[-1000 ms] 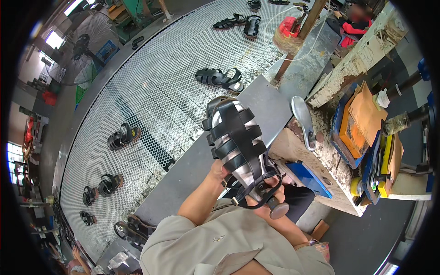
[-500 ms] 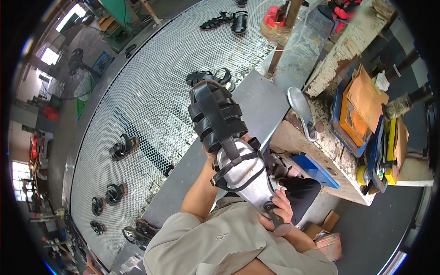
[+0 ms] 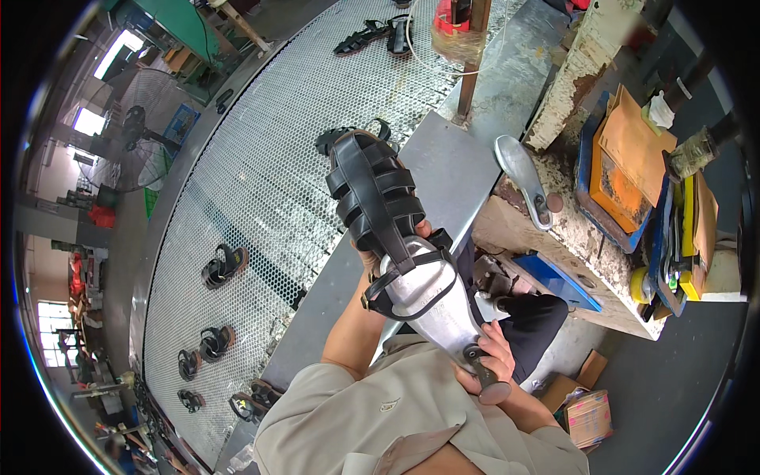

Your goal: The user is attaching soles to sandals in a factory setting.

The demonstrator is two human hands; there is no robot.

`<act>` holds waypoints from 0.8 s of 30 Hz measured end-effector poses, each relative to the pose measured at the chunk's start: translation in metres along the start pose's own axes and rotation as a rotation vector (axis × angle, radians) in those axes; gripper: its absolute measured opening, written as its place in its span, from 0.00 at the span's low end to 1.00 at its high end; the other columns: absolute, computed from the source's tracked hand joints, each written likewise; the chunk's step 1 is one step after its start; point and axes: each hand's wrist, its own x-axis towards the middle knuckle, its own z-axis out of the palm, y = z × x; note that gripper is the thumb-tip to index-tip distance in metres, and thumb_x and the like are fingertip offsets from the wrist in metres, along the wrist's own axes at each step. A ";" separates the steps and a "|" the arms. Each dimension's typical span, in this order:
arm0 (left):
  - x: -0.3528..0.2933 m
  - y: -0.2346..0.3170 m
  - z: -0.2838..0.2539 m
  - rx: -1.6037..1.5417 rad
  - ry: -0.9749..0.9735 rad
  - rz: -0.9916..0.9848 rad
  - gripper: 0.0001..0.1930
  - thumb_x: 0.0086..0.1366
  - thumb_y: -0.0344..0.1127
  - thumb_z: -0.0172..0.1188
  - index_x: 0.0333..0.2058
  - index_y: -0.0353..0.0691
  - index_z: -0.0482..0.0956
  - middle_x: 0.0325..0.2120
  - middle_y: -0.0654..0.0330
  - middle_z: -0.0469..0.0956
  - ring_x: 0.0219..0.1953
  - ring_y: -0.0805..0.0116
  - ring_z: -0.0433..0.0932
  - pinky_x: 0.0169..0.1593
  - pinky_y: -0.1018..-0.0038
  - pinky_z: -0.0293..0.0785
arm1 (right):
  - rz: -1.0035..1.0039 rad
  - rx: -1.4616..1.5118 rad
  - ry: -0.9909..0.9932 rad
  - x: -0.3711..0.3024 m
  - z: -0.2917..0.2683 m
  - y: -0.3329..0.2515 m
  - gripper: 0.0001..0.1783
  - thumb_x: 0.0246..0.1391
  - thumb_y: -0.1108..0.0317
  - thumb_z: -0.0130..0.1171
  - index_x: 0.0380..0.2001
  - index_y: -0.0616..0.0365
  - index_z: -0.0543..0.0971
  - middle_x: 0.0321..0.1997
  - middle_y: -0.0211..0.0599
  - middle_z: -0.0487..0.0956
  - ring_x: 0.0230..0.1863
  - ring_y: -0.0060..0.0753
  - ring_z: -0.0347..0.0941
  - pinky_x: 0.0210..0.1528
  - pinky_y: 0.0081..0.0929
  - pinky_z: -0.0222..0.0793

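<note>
Hands grip: left hand (image 3: 372, 257) cradles the black sandal (image 3: 376, 194), right hand (image 3: 491, 360) clasps its metal last (image 3: 431, 297).

Packages only: two small brown cardboard boxes (image 3: 582, 404) on the floor at lower right, one with a printed multicoloured face. Flat tan cardboard sheets (image 3: 633, 142) stacked on the blue rack at right. Signs or screens: none.

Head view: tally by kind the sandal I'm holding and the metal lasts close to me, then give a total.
sandal: 1
last: 2, one inside the sandal, one bare on the bench
total: 3
</note>
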 end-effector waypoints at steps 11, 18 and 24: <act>0.045 -0.021 0.014 -0.014 -0.246 0.002 0.11 0.75 0.44 0.65 0.47 0.47 0.75 0.39 0.67 0.72 0.52 0.65 0.73 0.67 0.60 0.69 | -0.079 -0.010 -0.099 0.000 -0.020 0.031 0.28 0.46 0.63 0.84 0.38 0.58 0.72 0.49 0.50 0.82 0.57 0.67 0.81 0.67 0.72 0.72; 0.025 -0.005 0.007 0.089 -0.168 0.026 0.43 0.52 0.60 0.82 0.59 0.40 0.76 0.48 0.54 0.77 0.52 0.58 0.76 0.56 0.52 0.77 | -0.001 -0.062 -0.010 -0.010 -0.004 0.002 0.33 0.38 0.63 0.86 0.39 0.56 0.71 0.52 0.49 0.81 0.57 0.69 0.81 0.66 0.72 0.73; 0.024 -0.012 0.002 -0.034 -0.121 -0.035 0.32 0.59 0.56 0.78 0.52 0.42 0.75 0.45 0.59 0.75 0.50 0.59 0.76 0.56 0.50 0.78 | -0.035 -0.078 -0.040 -0.012 -0.008 0.004 0.37 0.37 0.64 0.86 0.45 0.56 0.69 0.51 0.50 0.80 0.57 0.69 0.81 0.67 0.73 0.72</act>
